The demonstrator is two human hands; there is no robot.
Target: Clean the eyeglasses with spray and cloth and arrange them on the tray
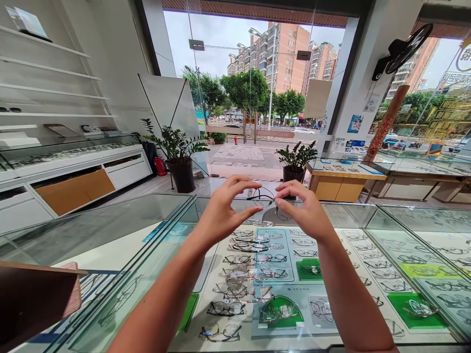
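Above the glass display case, a thin dark-rimmed pair of eyeglasses point(263, 205) is held up between my two hands. My left hand point(230, 203) curves into a C on its left, with a fingertip at the top of the round rim and the thumb at the bottom. From the other side, my right hand point(303, 208) pinches the frame between thumb and forefinger. One temple crosses behind the lens, and part of the frame is hidden by my right fingers. Below my hands, rows of eyeglasses point(226, 308) lie inside the case.
The case's glass edge point(162, 247) runs along my left, near a dark brown box-like object point(37, 299). Green display pads point(309, 269) lie among the frames. Beyond stand two potted plants point(182, 176), a wooden counter point(336, 189) and glass doors point(250, 63).
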